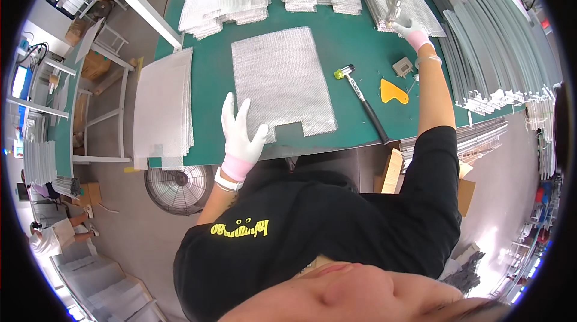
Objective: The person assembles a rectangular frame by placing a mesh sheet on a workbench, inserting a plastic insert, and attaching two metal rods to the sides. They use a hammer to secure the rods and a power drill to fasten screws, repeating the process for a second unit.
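My left hand, in a white glove with a pink cuff, is open with its fingers spread over the lower left corner of a mesh sheet, which lies flat in front of me with its notched edge toward my body. My right hand, gloved alike, reaches out to a metal rod over the far right mesh stack; I cannot tell whether its fingers grip anything. Between my arms, a hammer lies slantwise on the green worktop, with a yellow scraper and a small grey box to its right. Farther out, long grey strips line the right side, and a round fan stands below the left edge.
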